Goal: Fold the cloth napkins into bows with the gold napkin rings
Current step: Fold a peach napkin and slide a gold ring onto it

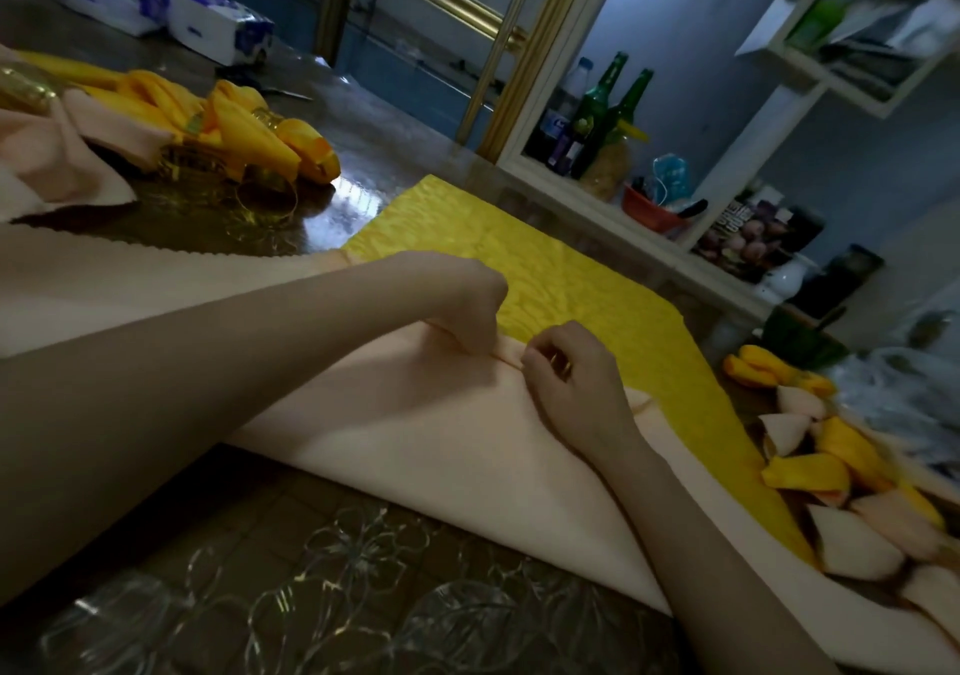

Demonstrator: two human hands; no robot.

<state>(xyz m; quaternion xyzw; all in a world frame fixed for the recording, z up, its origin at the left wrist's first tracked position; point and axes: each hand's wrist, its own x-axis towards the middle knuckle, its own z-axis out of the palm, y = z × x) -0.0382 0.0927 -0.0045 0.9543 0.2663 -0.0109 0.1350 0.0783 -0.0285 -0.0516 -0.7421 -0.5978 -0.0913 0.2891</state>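
Observation:
A peach cloth napkin (457,446) lies folded on the table in front of me, partly over a flat yellow napkin (566,279). My left hand (462,300) pinches a pleat at the peach napkin's upper edge. Right beside it, my right hand (571,378) pinches the same gathered edge. Gold napkin rings (260,186) sit loose at the upper left. Finished yellow bows (260,123) lie behind them with rings around their middles.
A pile of folded peach and yellow napkins (852,498) lies at the right. More peach cloth (57,160) is at the far left. Tissue packs (171,4) rest at the table's back. A shelf with green bottles (608,108) stands beyond the table edge.

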